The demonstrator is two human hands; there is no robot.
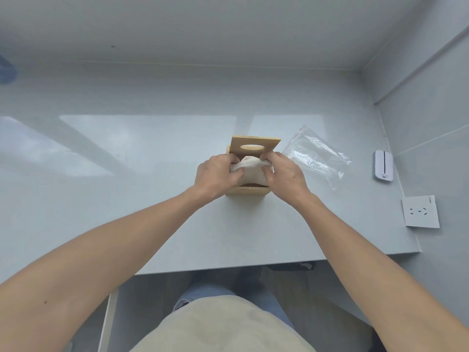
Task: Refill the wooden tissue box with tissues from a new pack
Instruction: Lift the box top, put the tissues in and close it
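A light wooden tissue box (247, 191) stands in the middle of the grey table. Its lid (255, 143), with an oval slot, is slid back toward the far side, leaving the top open. A white stack of tissues (252, 168) sits in the opening, bulging upward. My left hand (218, 176) grips the stack's left end and my right hand (281, 175) grips its right end. An empty clear plastic pack wrapper (316, 156) lies on the table just right of the box.
A white mouse-shaped device (382, 166) rests near the table's right edge. A white wall socket plate (421, 211) sits on the right wall. The table's front edge (253, 266) runs above my lap.
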